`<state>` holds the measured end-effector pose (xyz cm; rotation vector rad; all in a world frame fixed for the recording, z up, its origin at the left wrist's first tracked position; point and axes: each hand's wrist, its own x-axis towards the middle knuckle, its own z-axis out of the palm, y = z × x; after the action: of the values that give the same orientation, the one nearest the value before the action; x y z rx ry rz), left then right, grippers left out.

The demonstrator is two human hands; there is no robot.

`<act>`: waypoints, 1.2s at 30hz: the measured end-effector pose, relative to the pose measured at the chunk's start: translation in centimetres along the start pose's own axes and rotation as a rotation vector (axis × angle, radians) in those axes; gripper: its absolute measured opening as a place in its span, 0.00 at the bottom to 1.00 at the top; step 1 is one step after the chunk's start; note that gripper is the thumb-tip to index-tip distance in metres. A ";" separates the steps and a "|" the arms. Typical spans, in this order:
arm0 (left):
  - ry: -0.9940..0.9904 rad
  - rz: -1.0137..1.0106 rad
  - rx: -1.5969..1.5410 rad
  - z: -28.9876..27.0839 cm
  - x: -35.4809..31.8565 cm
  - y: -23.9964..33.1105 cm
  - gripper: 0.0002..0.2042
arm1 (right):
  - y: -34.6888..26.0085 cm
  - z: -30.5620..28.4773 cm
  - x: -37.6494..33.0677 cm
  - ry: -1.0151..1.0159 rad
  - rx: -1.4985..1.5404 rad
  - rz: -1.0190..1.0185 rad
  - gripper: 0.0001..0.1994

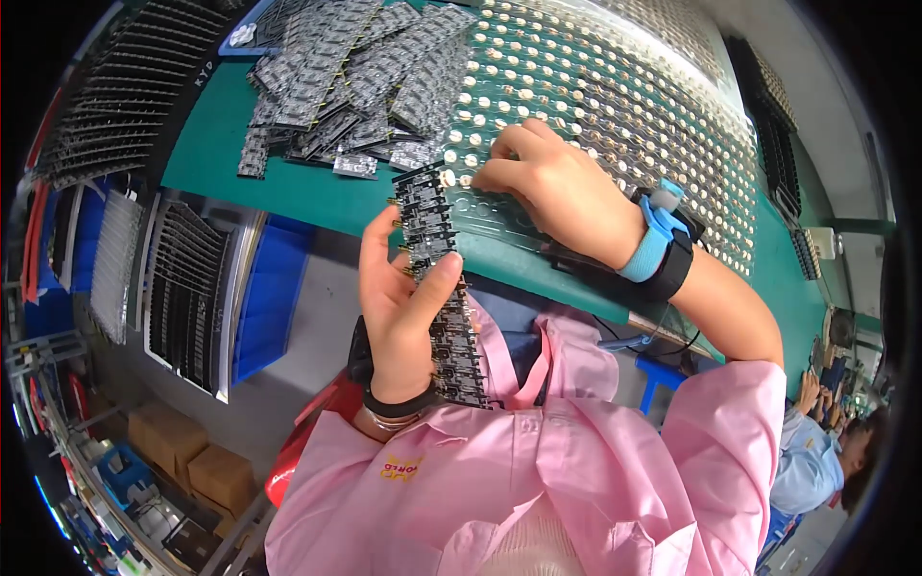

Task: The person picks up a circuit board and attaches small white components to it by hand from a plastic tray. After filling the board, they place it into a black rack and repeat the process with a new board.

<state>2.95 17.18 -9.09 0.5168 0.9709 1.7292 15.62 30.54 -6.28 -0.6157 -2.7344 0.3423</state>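
Left hand (403,307) clamping circuit-board strip (437,278) upright above desk (288,187) edge | right hand (547,178) pinching, fingertips together, at component tray (615,106) | loose board pile (355,67) remaining, seemingly unprocessed

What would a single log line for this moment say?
left hand: holds circuit board strip upright | right hand: fingertips on tray of small round parts | loose boards piled behind

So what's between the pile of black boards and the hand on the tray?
In the head view, only the tray with its rows of small round parts lies between the pile of circuit boards and the right hand.
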 end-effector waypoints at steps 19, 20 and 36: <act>-0.227 -0.151 -0.068 2.6 -0.8 -0.6 0.28 | -3.8 -3.5 -5.9 0.230 1.295 0.530 0.07; -0.258 -0.159 -0.071 2.8 -0.9 -0.7 0.27 | -3.8 -3.5 -6.3 0.244 1.310 0.528 0.08; -0.389 -0.104 0.022 4.2 -1.7 -1.6 0.26 | -3.0 -2.8 -8.0 0.390 1.497 0.485 0.09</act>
<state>7.61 17.36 -7.77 0.7703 0.7249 1.4554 22.39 24.76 -4.87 -0.6866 -1.2801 1.8246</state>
